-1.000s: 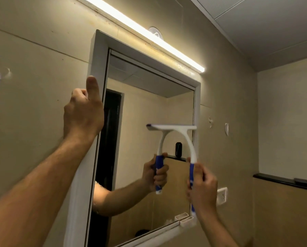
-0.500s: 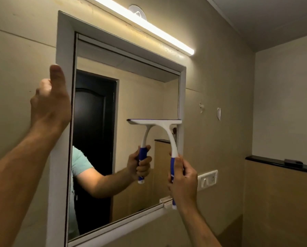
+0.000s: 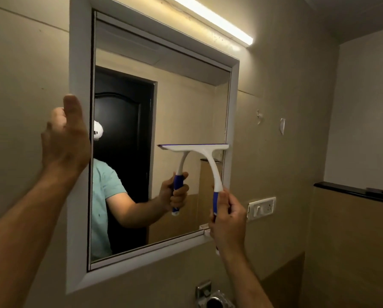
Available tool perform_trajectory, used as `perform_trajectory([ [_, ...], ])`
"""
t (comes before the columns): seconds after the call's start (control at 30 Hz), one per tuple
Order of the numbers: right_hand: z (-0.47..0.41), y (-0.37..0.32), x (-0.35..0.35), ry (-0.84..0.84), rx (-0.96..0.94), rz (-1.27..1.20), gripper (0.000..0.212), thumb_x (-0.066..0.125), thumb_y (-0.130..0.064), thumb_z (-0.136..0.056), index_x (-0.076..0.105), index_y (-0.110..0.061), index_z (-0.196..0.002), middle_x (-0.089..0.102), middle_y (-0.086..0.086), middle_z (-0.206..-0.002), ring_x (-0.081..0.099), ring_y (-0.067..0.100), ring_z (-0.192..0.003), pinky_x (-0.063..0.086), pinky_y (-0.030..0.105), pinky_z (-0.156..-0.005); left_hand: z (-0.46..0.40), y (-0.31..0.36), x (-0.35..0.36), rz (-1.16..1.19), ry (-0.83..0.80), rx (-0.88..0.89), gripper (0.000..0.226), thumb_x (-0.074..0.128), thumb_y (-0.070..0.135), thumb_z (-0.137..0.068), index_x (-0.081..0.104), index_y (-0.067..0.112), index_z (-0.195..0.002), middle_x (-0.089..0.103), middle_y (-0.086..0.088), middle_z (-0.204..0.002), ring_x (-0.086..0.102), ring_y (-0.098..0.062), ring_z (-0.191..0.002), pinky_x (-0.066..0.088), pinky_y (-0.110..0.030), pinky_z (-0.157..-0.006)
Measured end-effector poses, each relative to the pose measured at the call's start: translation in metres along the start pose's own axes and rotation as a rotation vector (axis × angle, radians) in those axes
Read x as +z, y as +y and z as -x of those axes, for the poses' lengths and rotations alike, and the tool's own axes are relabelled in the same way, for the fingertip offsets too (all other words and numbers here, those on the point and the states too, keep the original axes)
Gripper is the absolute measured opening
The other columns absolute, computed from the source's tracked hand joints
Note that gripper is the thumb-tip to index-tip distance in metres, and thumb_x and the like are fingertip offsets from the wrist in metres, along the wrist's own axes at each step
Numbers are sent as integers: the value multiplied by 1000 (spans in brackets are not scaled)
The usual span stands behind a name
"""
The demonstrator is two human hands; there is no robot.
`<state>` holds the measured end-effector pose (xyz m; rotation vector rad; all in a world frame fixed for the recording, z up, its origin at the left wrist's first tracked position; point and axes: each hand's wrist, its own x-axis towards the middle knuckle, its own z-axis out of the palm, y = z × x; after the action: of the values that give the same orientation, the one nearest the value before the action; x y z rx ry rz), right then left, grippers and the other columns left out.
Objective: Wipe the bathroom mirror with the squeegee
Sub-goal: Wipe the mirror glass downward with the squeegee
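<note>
Now squeegee (image 3: 208, 156) against mirror (image 3: 175, 107)

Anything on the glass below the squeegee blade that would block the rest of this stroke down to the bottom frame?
Nothing visible does. The squeegee, held by the right hand, has bare mirror glass under its blade down to the bottom frame. The left hand sits out at the left edge.

Squeegee (image 3: 199, 152) blade is now lower on the mirror (image 3: 163, 121) vs 1 s ago, near the right frame edge. Left hand (image 3: 64, 138) slid down the frame's left side, fingers looser.
</note>
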<state>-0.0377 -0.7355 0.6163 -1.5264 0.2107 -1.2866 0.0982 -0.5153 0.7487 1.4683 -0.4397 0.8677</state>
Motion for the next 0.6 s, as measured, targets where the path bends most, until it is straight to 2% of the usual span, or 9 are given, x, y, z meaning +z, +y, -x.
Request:
perform_trajectory([
  [0.07,9,9,-4,-19,36,-29,37,44,-61,-75,62,-39,-99,55,4,-65,48,14,-51,40,24,-42,-8,1,-1,15,16,13,90,6,83,-77,56,17,-113,63,-14,-107,57,-33,-97,46,-48,-90],
  [0.1,16,16,-6,-26,56,-40,43,44,-62,-74,62,-37,-104,56,6,-67,48,14,-52,40,22,-41,-9,0,0,12,27,5,87,7,80,-80,55,16,-113,62,-13,-106,56,-30,-95,45,-42,-90],
  [0.17,30,30,-9,-32,106,-35,50,44,-62,-73,62,-33,-109,58,8,-68,49,15,-52,39,22,-41,-7,0,1,8,30,7,75,11,69,-90,53,12,-116,57,-12,-104,49,-22,-93,36,-34,-83],
  [0.27,47,43,-8,-42,186,-64,32,44,-53,-75,60,-37,-97,54,3,-60,47,12,-48,39,22,-40,-7,4,2,28,43,8,69,14,63,-94,53,11,-118,51,-5,-99,47,-20,-92,32,-33,-79],
  [0.33,49,44,-7,-32,188,-68,31,44,-53,-77,61,-36,-96,57,5,-65,50,15,-53,40,23,-42,-6,4,2,45,39,-8,69,15,64,-94,53,11,-116,53,-6,-99,49,-20,-92,34,-34,-78],
  [0.4,42,40,-6,-39,160,-78,39,45,-53,-82,63,-29,-107,60,13,-80,53,19,-62,43,21,-46,-5,4,2,23,51,-17,67,16,64,-93,54,13,-114,55,-9,-103,51,-22,-95,37,-37,-84],
  [0.47,24,26,-5,-45,136,-120,37,45,-40,-94,60,-18,-120,58,16,-86,52,16,-61,43,18,-45,-4,4,2,22,47,-15,61,17,65,-92,54,20,-106,57,-9,-106,52,-23,-99,38,-38,-90],
  [0.53,1,4,-4,-54,75,-155,27,43,-29,-98,59,-21,-118,58,9,-76,50,10,-51,42,19,-41,-3,7,3,38,38,-27,51,17,65,-92,52,28,-91,57,-2,-96,51,-20,-94,39,-34,-85],
  [0.6,-17,-13,-1,-72,28,-145,22,40,-33,-100,58,-30,-112,59,3,-69,48,9,-46,41,21,-39,-3,8,4,38,32,-27,46,18,63,-93,51,31,-85,54,2,-91,49,-18,-89,37,-30,-78],
])
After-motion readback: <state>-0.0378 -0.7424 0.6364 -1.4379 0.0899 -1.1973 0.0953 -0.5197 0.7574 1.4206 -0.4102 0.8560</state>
